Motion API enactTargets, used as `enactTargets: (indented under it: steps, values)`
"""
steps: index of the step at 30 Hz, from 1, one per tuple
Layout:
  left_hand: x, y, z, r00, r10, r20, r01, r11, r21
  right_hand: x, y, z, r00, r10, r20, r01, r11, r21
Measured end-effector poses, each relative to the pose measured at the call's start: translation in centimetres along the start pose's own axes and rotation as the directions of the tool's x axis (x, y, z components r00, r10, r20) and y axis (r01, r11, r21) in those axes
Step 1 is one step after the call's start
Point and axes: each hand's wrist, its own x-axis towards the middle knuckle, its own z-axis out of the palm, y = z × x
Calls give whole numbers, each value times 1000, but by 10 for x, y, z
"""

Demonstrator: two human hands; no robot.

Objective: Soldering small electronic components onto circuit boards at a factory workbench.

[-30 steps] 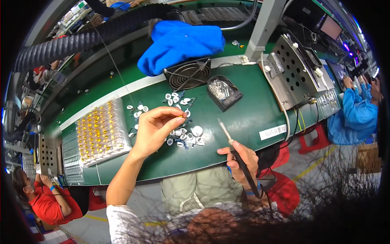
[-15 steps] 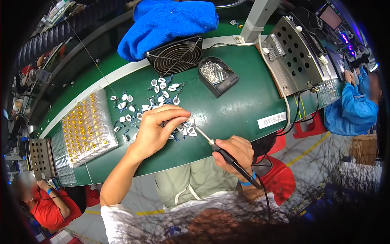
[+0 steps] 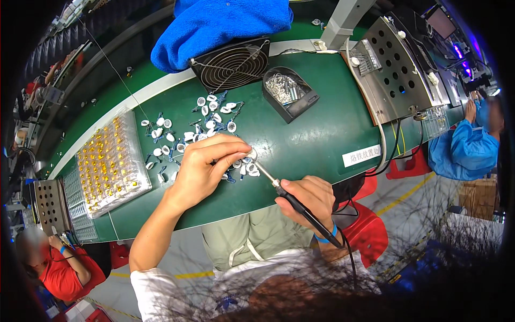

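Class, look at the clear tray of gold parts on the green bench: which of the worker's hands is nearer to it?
Left. The left hand lies just right of the tray of gold parts; the right hand, holding the soldering iron, is farther right.

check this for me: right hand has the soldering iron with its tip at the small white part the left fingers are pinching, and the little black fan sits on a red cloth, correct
Nearly. The cloth under the black fan is blue, not red, as the head view shows. The rest holds: the right hand grips the soldering iron, whose tip meets the small white part pinched by the left hand.
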Motion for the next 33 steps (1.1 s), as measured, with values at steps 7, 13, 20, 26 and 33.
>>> enactTargets:
  steps: [7, 13, 20, 26, 33]
  values:
    - [1, 4, -2, 1000, 11, 12, -11, 1000, 17, 1, -1, 0, 1000, -9, -5, 9, 1000, 4]
    - [1, 4, -3, 999, 22, 27, -23, 999, 30, 1, -1, -1, 1000, -13, 6, 13, 1000, -1]
    - [0, 1, -1, 999, 36, 8, -36, 999, 16, -1, 0, -3, 1000, -17, -26, 18, 999, 28]
    - [-1, 1, -1, 1000, 8, 2, -8, 1000, 6, -4, 2, -3, 998, 2, -65, 1, 999, 47]
    - [-5, 4, 2, 998, -58, -19, 57, 997, -52, -6, -3, -13, 990, 139, -31, -134, 982, 130]
